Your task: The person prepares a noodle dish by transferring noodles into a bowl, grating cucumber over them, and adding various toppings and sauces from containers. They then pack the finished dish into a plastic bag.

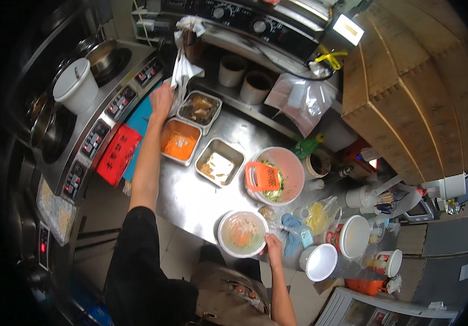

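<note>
My left hand (161, 100) reaches to the far left of the steel counter and closes on a crumpled white plastic bag (183, 70) that hangs there; its fingertips are partly hidden. My right hand (274, 245) grips the rim of a round white plastic bowl (243, 234) at the counter's near edge. Orange shreds and pale and green food show inside the bowl. Below my left hand are a steel pan of shredded carrot (180, 144) and a steel pan with dark contents (200, 108). Beside them stands a third steel pan (220, 162) with pale pieces.
An orange slotted plastic tool (263, 176) rests in a large tub (295, 175) with green shreds. An induction cooktop (107, 106) with pots lines the left side. On the right stand a white bowl (319, 263), a lidded bucket (355, 236) and stacked brown boxes (413, 89).
</note>
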